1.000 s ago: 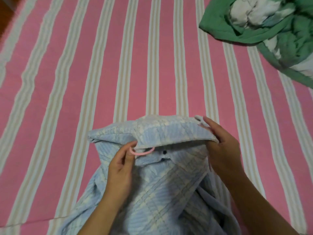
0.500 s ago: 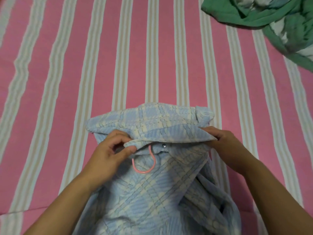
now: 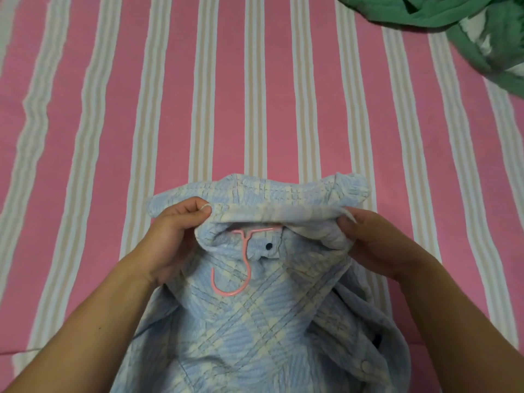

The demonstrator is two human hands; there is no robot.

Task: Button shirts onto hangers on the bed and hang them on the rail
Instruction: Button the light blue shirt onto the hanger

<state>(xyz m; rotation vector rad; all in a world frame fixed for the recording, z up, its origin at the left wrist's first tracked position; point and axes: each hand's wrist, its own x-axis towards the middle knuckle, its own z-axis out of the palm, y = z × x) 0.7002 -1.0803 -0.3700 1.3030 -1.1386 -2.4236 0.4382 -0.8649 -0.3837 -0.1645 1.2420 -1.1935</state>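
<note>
Head view: your left hand (image 3: pixel 173 234) and right hand (image 3: pixel 377 245) both grip the collar (image 3: pixel 278 215) of the blue shirt (image 3: pixel 255 321) on the bed (image 3: pixel 198 95). Pink hanger (image 3: pixel 241 268) hook now fully out below the collar, a dark button (image 3: pixel 268 245) beside it; buttoning likely next.

Shirt (image 3: pixel 255 321), light blue plaid, is lying on the bed (image 3: pixel 198 109), collar away from the person. Left hand (image 3: pixel 170 236) is pinching the collar's left end; right hand (image 3: pixel 377 245) is pinching its right end. Pink hanger (image 3: pixel 241 265) is sitting inside the neck opening, hook lying on the shirt front beside a dark button (image 3: pixel 268 245). Green cloth (image 3: pixel 467 29) is lying bunched at far right.
</note>
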